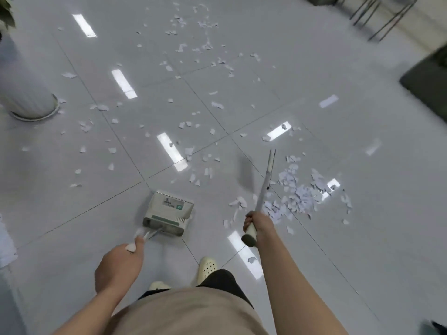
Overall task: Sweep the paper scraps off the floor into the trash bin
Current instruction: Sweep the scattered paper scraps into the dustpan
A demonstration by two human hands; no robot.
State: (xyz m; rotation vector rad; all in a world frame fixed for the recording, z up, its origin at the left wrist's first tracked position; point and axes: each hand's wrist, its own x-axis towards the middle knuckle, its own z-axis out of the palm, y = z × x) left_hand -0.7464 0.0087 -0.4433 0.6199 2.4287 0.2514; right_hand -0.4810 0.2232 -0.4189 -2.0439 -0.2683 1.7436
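Head view looks down on us standing on a glossy pale tiled floor (72,213), our beige shirt (188,313) filling the bottom centre of the frame with two cream clogs (207,266) peeking out just above it. Our left hand (119,264), lower left of centre, is curled round the white grip of the dustpan's handle, and that thin handle slants up to the dustpan (169,215), which sits on the floor just above the hand, a grey box with a green strip and a label on top. Our right hand (254,222), lower right of centre, grips the pale top of the broom (264,182); its shaft runs upward to the middle right, and the head is blurred, so we cannot tell whether it touches the floor. Just right of the shaft lies a dense heap of paper scraps (297,189), white and torn. More loose scraps are strewn across the middle of the frame and thin out towards the top centre. At the left edge stands a white ribbed plant pot (26,93) on a round base, with green leaves (6,13) in the upper left corner. Dark metal furniture legs (387,18) show in the upper right corner, and a dark mat (428,78) lies at the right edge.
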